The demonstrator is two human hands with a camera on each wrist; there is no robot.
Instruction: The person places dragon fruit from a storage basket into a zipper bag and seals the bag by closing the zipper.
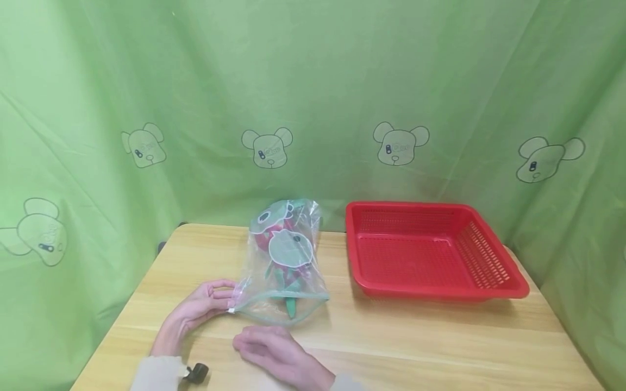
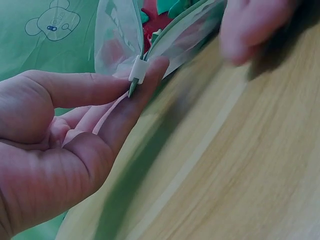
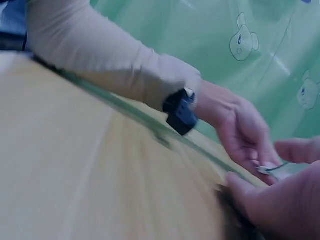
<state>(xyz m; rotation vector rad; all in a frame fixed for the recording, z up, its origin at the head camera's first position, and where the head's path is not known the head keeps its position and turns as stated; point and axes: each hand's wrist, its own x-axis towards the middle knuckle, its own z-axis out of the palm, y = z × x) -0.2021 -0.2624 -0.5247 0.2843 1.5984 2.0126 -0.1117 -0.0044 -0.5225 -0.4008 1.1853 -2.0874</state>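
Observation:
A clear zip bag (image 1: 289, 251) with printed animal faces lies on the table. Red and green things (image 1: 289, 278) show through its plastic; their kind is unclear. The bag's mouth, edged by a pale green zip strip (image 1: 298, 296), faces me and gapes a little. My left hand (image 1: 207, 303) pinches the strip's left end at the white slider (image 2: 138, 70) between thumb and finger. Just in front of the bag's mouth hovers my right hand (image 1: 279, 353), fingers loosely bent. Its thumb and fingers stand apart in the right wrist view, with nothing seen gripped.
A red plastic basket (image 1: 435, 293) with perforated walls stands at the right of the wooden table (image 1: 391, 336). Green curtains (image 1: 332, 76) with printed bear heads hang behind and at both sides. A black camera (image 1: 198, 373) is strapped to the left wrist.

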